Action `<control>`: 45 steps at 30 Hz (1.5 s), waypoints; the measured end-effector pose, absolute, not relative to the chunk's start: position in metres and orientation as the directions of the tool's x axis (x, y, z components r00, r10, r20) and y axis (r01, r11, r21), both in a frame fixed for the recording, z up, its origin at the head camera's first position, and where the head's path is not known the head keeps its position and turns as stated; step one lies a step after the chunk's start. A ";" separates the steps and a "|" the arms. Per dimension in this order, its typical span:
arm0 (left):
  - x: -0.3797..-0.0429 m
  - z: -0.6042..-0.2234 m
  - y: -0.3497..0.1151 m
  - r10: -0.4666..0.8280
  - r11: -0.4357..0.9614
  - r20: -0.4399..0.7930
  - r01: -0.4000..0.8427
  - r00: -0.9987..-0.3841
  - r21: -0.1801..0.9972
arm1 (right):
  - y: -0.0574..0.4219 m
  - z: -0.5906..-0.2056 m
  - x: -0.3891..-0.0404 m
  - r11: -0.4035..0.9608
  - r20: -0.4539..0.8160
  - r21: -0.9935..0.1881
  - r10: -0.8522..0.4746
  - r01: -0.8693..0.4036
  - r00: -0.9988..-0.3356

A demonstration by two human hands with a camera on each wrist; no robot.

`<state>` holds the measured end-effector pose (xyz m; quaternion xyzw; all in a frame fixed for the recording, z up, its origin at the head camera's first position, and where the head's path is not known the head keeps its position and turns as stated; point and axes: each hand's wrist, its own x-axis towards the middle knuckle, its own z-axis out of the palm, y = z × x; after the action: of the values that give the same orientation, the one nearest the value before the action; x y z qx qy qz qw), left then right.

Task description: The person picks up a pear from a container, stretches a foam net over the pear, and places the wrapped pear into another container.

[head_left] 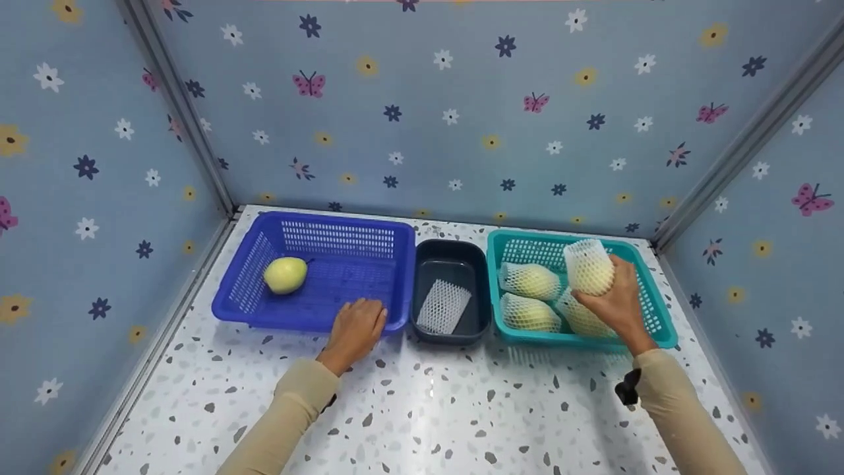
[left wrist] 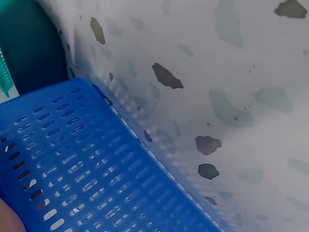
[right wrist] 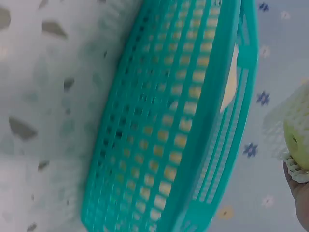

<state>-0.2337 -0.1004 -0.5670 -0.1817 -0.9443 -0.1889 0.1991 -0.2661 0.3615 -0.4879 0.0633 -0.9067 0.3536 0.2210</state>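
Observation:
In the head view, my right hand (head_left: 623,300) holds a yellow-green pear (head_left: 595,274) in a white foam net sleeve above the teal basket (head_left: 659,316). The sleeve's loose end points up and away from the palm. Three netted pears lie in that basket, one partly behind my right hand. In the right wrist view, the held pear (right wrist: 297,140) shows at the right edge. My left hand (head_left: 357,330) grips the front rim of the blue basket (head_left: 277,320), its fingertips hidden over the edge. One bare yellow pear (head_left: 285,275) lies in the blue basket's left part.
A dark grey tub (head_left: 452,254) stands between the two baskets, with an unfilled foam net (head_left: 445,307) inside. All three containers stand side by side on a speckled white table (head_left: 428,409). Flower-patterned panels (head_left: 448,132) enclose the table at the back and both sides.

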 end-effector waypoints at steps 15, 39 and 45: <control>-0.235 -0.574 -0.099 0.259 0.873 0.518 0.427 -0.815 0.236 | 0.426 -0.494 -0.304 0.891 0.068 -0.454 0.067 0.029 -0.995; -0.237 -0.572 -0.098 0.275 0.896 0.445 0.395 -0.852 0.203 | 0.427 -0.516 -0.334 0.961 -0.130 -0.245 0.101 0.130 -0.986; -0.234 -0.573 -0.100 0.269 0.901 0.443 0.386 -0.855 0.198 | 0.418 -0.520 -0.340 0.941 -0.185 -0.306 0.088 0.142 -0.979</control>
<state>-0.2344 -0.0997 -0.5726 -0.1717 -0.9527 -0.1411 0.2073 -0.3397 0.4184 -0.5198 -0.0586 -0.9816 0.1607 -0.0847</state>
